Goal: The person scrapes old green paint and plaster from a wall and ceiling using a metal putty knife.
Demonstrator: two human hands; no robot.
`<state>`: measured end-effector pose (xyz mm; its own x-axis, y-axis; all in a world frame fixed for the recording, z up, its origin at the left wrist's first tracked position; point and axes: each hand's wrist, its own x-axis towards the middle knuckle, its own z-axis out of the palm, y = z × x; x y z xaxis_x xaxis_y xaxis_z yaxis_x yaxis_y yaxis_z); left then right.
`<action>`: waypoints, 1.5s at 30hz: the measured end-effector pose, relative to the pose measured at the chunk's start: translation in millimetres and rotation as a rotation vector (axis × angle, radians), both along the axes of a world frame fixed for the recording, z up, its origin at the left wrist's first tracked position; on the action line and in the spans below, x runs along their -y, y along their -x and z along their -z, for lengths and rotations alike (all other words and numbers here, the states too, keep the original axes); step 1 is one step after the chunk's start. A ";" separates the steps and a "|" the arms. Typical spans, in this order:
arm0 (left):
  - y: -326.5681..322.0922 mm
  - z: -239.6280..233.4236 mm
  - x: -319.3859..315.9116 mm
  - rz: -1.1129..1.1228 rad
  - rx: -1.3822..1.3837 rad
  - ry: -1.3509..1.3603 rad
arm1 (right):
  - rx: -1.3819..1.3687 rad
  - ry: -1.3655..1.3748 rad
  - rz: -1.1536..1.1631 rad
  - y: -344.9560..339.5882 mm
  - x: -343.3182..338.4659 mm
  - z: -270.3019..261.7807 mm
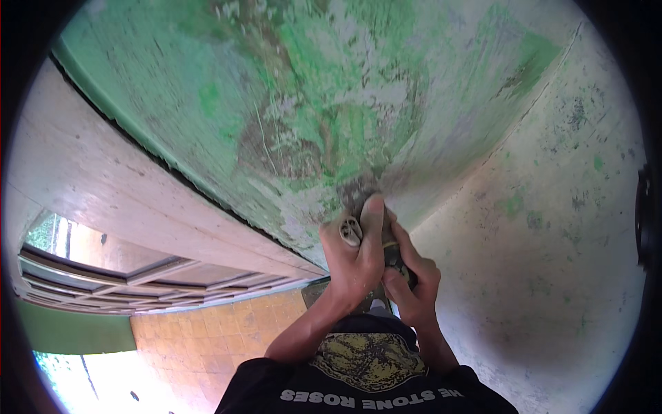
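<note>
Both of my hands grip a dusty power tool (394,254) that looks like an angle grinder. My left hand (357,259) wraps its side handle (351,232), whose hollow ribbed end shows beside the thumb. Around the dark body, my right hand (418,282) has its thumb toward me. The tool's flat grey head (358,189) lies at a green painted wall (289,129) and appears to touch it. Worn paint, bare grey patches and scratches cover that surface. The face of the head against the wall is hidden.
A pale, stained wall (558,217) meets the green one at a corner on the right. To the left are a dark gap (155,158) along the green wall's edge and a framed window (155,277). Orange-brown floor tiles (222,336) extend at lower left.
</note>
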<state>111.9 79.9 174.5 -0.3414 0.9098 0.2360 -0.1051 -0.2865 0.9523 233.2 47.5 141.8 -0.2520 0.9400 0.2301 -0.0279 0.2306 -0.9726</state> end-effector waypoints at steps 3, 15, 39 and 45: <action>-5.5 35.9 2.7 0.070 -0.027 0.089 | 0.014 0.030 0.019 -7.4 8.4 23.1; -1.9 37.9 1.0 0.115 -0.053 0.102 | -0.126 0.227 0.046 -0.5 25.2 25.2; 6.4 32.8 5.9 0.139 -0.076 0.052 | -0.075 0.246 0.063 7.5 32.5 17.7; 5.7 54.8 1.3 0.092 -0.142 0.058 | -0.160 0.156 0.125 18.2 30.3 40.2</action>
<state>106.1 78.6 119.7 -0.2231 0.9491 0.2222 0.0081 -0.2261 0.9741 215.0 17.2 101.5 -0.1034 0.9889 0.1071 -0.1649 0.0891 -0.9823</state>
